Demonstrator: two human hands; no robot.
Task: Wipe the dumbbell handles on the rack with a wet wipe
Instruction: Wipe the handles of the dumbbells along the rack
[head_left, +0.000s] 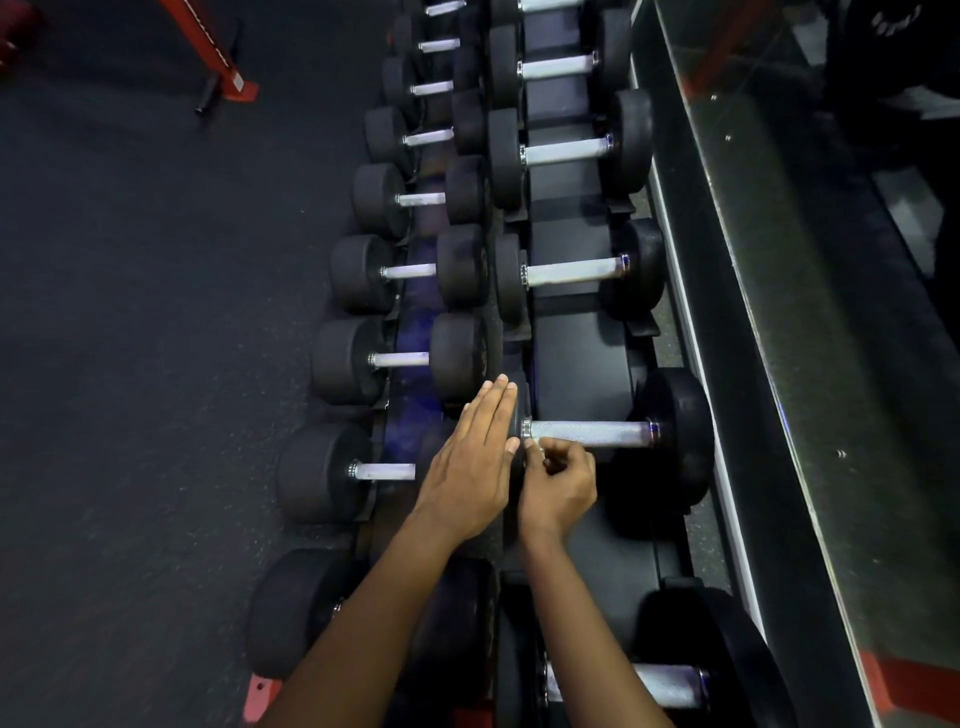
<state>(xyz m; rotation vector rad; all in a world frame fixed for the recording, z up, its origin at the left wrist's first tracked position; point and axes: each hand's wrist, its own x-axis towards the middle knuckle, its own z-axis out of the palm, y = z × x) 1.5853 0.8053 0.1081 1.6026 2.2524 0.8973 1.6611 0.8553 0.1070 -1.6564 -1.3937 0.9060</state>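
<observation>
Knurled steel handle (589, 432); round black rubber heads (675, 434)

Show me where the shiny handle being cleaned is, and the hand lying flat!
shiny handle (589, 433), head view, middle of the knurled metal bar.
left hand (470, 467), head view, back of the flat hand.

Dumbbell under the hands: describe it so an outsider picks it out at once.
Find the rack along the mirrored wall and take its upper row, the one nearer the mirror. The dumbbell is second from the near end. It alone has the left hand flat on its head and the right hand pinching something small at its handle.
</observation>
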